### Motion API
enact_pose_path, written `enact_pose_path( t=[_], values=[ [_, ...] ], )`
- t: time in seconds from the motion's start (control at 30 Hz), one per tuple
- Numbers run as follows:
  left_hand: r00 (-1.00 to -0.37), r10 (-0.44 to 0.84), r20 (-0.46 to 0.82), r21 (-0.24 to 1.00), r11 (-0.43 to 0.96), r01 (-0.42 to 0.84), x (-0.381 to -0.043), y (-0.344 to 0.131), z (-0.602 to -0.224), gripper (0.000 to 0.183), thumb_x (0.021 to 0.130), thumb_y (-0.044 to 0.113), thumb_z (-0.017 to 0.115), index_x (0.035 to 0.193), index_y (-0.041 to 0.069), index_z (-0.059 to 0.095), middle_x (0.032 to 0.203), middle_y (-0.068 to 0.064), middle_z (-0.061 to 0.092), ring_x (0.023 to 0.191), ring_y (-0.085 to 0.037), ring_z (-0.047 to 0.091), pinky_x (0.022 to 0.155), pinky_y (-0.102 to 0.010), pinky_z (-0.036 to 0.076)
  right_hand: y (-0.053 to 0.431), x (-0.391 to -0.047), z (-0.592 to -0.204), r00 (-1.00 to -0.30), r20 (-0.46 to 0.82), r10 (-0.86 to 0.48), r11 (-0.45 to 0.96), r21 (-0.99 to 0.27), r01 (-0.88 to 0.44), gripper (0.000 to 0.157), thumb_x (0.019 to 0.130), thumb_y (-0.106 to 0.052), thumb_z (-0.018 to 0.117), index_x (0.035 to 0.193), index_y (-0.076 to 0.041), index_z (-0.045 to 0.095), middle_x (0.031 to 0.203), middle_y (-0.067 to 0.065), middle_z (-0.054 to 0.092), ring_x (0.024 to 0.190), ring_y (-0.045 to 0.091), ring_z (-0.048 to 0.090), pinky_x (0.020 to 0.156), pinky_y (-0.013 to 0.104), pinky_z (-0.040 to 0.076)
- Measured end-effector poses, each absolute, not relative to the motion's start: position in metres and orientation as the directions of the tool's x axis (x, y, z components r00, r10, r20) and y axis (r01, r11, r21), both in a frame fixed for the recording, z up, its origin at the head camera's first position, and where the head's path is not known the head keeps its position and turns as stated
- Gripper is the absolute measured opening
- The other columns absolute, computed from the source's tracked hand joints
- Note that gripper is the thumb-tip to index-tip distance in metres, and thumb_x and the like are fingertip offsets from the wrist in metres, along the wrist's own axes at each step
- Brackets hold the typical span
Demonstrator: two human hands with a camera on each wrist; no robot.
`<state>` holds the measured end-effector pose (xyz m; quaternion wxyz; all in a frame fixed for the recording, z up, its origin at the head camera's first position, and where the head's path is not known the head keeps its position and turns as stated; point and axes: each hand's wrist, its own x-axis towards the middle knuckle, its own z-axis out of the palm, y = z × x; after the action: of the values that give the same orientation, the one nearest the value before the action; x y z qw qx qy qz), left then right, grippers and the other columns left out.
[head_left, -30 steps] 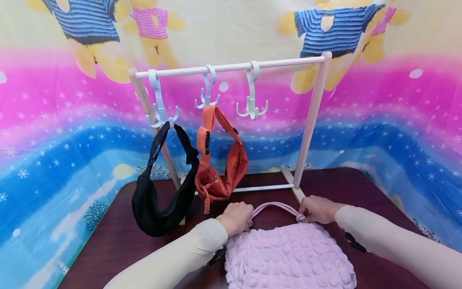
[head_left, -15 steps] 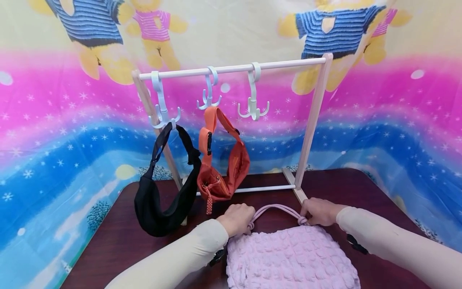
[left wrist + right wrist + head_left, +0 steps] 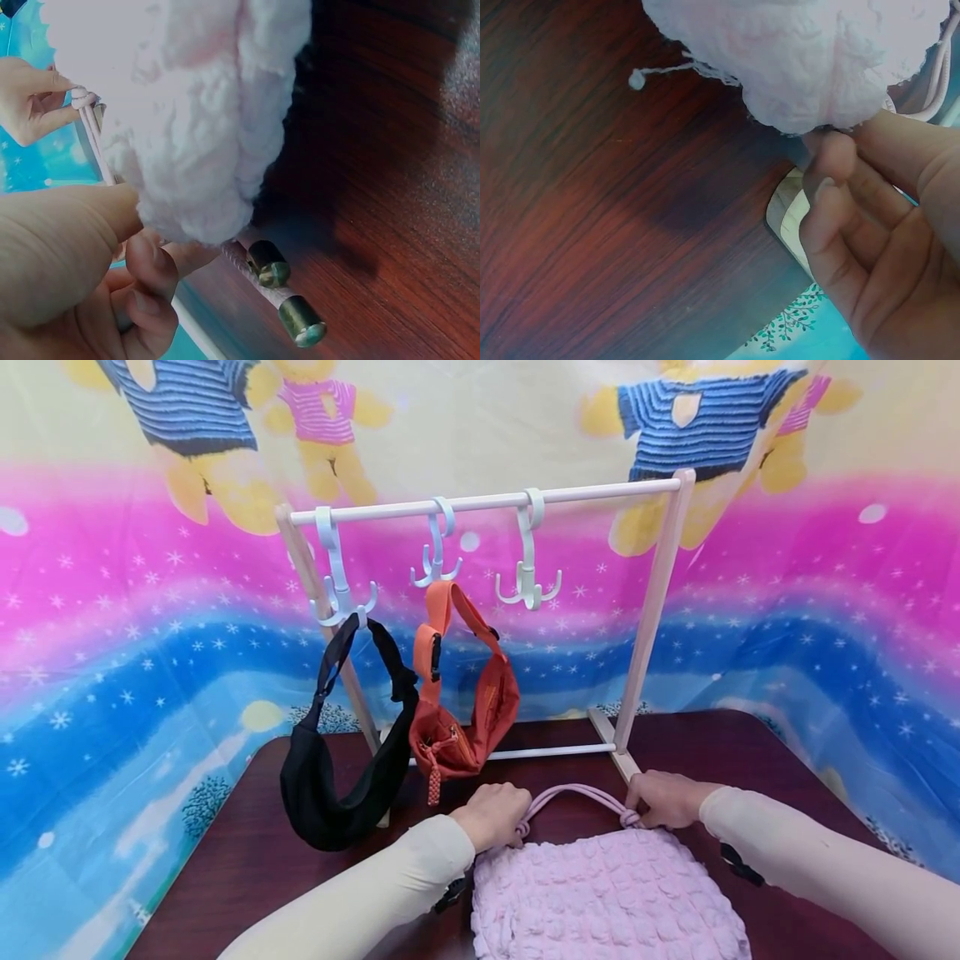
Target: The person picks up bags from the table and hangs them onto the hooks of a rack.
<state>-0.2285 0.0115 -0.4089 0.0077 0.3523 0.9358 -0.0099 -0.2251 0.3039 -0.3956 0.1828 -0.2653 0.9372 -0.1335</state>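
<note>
A pink puffy handbag (image 3: pixel 607 893) is at the front of the table, its thin cord handle (image 3: pixel 573 788) arching up between my hands. My left hand (image 3: pixel 491 814) pinches the bag's top left corner, where the handle joins it. At the top right corner, beside the handle's knot (image 3: pixel 628 817), my right hand (image 3: pixel 667 797) pinches the bag. The left wrist view shows metal-tipped cord ends (image 3: pixel 301 321) dangling below the left fingers. In the right wrist view the thumb and index finger meet under the bag's puffy edge (image 3: pixel 810 112), which hides their tips.
Behind the handbag stands a wooden rack (image 3: pixel 648 618) with three hook hangers on its white rail (image 3: pixel 600 492). A black bag (image 3: pixel 322 793) hangs from the left hanger, an orange waist bag (image 3: pixel 465 727) from the middle one. The right hanger (image 3: pixel 528 560) carries nothing. A printed cloth surrounds the table.
The head view has shifted slightly. Both hands keep their hold on the handbag, and the hanging bags stay where they were.
</note>
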Motion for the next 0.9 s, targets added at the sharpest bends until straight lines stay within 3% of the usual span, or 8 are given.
enact_pose_path(
  t=[0.4,0.6,0.9],
  values=[
    [-0.76,0.65,-0.024,-0.017,0.759,0.65,-0.2265,0.0101,-0.4072,0.04,0.07,0.037,0.092,0.071,0.02,0.056,0.071,0.007,0.062,0.068,-0.008,0.059,0.062,-0.029,0.046,0.3039,-0.2237,-0.391,-0.752,-0.314,-0.58,0.789,-0.445,-0.423,0.022,0.087,0.0,0.07,0.078,-0.019,0.074,0.066,-0.011,0.06,0.049,-0.001,0.048,0.051,0.019,0.043],
    [-0.768,0.639,-0.052,0.004,0.769,0.639,-0.2262,0.0098,-0.4058,0.038,0.072,0.038,0.091,0.072,0.02,0.058,0.071,0.007,0.061,0.065,-0.007,0.053,0.061,-0.028,0.043,0.3036,-0.2201,-0.3925,-0.78,-0.31,-0.544,0.809,-0.442,-0.388,0.021,0.087,-0.002,0.07,0.076,-0.018,0.074,0.06,-0.012,0.052,0.045,0.001,0.046,0.048,0.02,0.043],
    [-0.792,0.604,-0.088,0.018,0.796,0.605,-0.2291,0.0094,-0.4057,0.042,0.072,0.043,0.091,0.068,0.019,0.056,0.07,0.006,0.061,0.066,-0.007,0.054,0.061,-0.029,0.044,0.3033,-0.2208,-0.3992,-0.832,-0.298,-0.469,0.853,-0.397,-0.338,0.019,0.085,-0.009,0.079,0.071,-0.016,0.07,0.063,-0.008,0.056,0.043,0.004,0.048,0.045,0.021,0.044]
  ],
)
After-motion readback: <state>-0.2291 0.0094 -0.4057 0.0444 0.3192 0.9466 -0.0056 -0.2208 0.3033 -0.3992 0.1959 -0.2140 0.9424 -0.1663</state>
